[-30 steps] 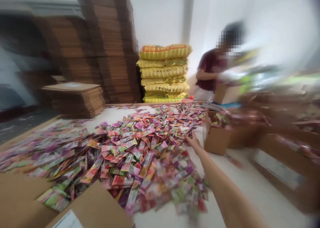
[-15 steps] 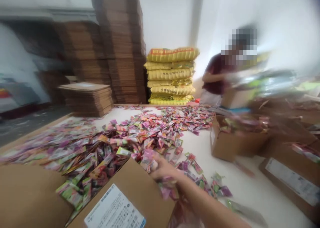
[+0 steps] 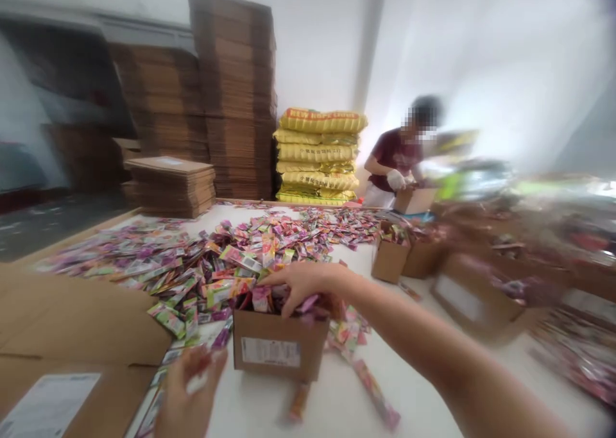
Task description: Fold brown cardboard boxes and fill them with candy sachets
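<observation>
A small cardboard box with a white label stands upright on the table, filled with colourful snack packets. Over its open top lies my right hand, fingers spread and resting on the packets; part of the contents is hidden under it. My left hand hovers to the lower left of the box, apart from it. Its fingers are curved and parted from the thumb, and I see nothing held there, though it is blurred. Behind the box spreads a wide heap of loose packets.
A large cardboard box sits at lower left. Filled boxes line the right. Flat cartons, a tall carton stack and yellow sacks stand behind. A co-worker handles a box at the far side.
The small box, tilted close to me before, now stands upright on the table. My right hand has moved from its edge onto its top. My left hand has come into view.
</observation>
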`<action>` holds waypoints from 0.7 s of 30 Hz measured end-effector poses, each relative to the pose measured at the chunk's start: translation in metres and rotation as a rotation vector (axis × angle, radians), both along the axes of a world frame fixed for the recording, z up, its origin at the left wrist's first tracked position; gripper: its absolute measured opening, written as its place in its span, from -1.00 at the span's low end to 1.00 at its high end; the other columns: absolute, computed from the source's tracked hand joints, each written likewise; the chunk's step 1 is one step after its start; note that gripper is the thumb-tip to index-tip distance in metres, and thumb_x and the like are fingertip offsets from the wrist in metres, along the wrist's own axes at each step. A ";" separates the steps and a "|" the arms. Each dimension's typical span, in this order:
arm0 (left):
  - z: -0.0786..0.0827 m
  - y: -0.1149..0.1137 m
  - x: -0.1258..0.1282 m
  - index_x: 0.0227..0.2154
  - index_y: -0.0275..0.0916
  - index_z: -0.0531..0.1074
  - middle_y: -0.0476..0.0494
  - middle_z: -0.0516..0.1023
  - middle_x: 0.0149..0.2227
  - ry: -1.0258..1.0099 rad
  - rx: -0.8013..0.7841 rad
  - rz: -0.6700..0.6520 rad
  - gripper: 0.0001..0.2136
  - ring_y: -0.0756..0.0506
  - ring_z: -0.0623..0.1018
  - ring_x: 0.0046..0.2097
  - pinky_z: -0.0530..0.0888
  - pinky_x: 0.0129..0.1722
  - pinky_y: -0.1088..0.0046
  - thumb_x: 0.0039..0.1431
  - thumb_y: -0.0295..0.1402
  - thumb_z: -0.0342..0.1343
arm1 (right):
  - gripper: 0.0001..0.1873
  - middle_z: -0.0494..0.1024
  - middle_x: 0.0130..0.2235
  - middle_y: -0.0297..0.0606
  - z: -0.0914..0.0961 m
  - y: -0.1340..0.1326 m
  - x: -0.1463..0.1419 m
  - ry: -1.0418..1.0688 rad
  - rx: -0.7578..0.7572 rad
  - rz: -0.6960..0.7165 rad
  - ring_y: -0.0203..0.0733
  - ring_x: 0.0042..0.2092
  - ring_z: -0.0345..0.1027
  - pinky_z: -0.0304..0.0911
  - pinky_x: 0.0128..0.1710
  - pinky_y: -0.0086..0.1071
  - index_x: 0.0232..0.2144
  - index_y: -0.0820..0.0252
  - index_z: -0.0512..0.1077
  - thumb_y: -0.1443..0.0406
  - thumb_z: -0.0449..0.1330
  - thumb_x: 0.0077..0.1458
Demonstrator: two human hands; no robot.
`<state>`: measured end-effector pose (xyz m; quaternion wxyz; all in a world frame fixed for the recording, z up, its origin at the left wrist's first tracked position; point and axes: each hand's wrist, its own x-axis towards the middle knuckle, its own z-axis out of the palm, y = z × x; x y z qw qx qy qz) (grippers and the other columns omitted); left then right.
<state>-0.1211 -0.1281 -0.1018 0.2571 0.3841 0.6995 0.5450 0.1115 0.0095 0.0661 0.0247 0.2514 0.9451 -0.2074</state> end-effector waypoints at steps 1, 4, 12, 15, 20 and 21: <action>0.019 0.016 -0.007 0.23 -0.11 0.26 -0.27 0.50 0.11 0.002 0.047 0.001 -0.16 -0.30 0.53 0.08 0.44 0.13 0.02 -0.06 0.24 0.22 | -0.14 0.45 0.21 -0.06 0.003 -0.004 -0.003 -0.031 0.019 -0.025 0.04 0.09 0.41 0.30 -0.09 -0.37 0.32 0.17 0.26 0.17 0.38 -0.02; 0.068 0.066 -0.005 0.23 -0.09 0.30 -0.24 0.47 0.18 0.235 0.138 -0.302 -0.35 -0.27 0.47 0.16 0.32 0.24 0.08 0.16 0.13 0.09 | -0.45 0.58 0.07 -0.03 0.000 -0.023 -0.015 -0.193 -0.013 -0.065 -0.04 -0.06 0.50 0.33 -0.23 -0.40 0.17 0.30 0.42 0.27 0.26 0.14; 0.080 0.113 0.021 -0.25 -0.12 0.55 -0.17 0.63 -0.17 1.117 -0.024 -0.924 -0.71 -0.27 0.59 -0.13 0.46 -0.17 0.28 0.23 -0.04 0.09 | -0.58 0.64 -0.03 -0.22 -0.020 -0.041 0.105 0.589 -0.149 -0.496 -0.10 -0.01 0.52 0.36 0.02 -0.34 -0.01 0.16 0.57 0.05 0.21 0.22; 0.063 0.107 0.004 0.06 -0.02 0.51 -0.10 0.57 0.11 0.992 0.182 -0.851 -0.57 -0.22 0.55 0.11 0.47 0.11 0.27 0.22 0.05 0.12 | -0.30 0.52 0.14 -0.06 -0.105 -0.059 0.187 0.782 0.040 -1.079 0.15 0.14 0.42 0.33 0.13 -0.03 0.17 0.15 0.42 -0.09 0.19 0.10; 0.011 0.086 -0.021 0.17 0.17 0.43 0.01 0.42 0.26 1.246 0.506 -0.771 -0.54 -0.21 0.44 0.25 0.54 0.05 0.41 0.19 -0.07 0.21 | 0.02 0.34 0.27 0.10 -0.288 -0.055 0.200 0.699 0.182 -1.624 0.45 0.35 0.07 0.03 0.31 0.22 0.31 0.10 0.24 -0.12 0.33 -0.17; 0.003 0.084 -0.022 0.16 0.16 0.44 -0.03 0.38 0.29 1.289 0.539 -0.789 -0.52 -0.23 0.42 0.27 0.55 0.04 0.40 0.15 -0.09 0.25 | 0.05 0.27 0.32 0.07 -0.301 -0.039 0.180 0.744 0.182 -1.539 0.36 0.38 0.03 0.04 0.33 0.16 0.36 0.07 0.14 -0.11 0.32 -0.12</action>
